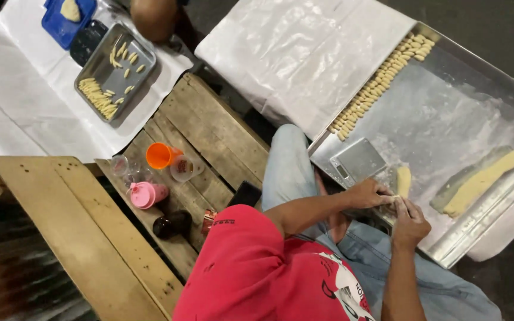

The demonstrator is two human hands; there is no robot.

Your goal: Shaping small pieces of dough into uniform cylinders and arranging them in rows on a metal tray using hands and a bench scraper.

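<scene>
A small dough piece (396, 198) sits pinched between the two hands at the near edge of the big metal tray (447, 113); it is mostly covered, so its shape is hard to make out. The left hand (369, 194) curls closed around it, the right hand (410, 222) closes on it from below. Beside them lies one short dough lump (404, 181) and one long dough roll (486, 181), plus one small scale (357, 161). A row of shaped pieces (381, 84) lines the far edge, too many and too small to count. Two cups, orange (160, 155) and pink (147, 194), stand on the wooden pallet (209, 128).
</scene>
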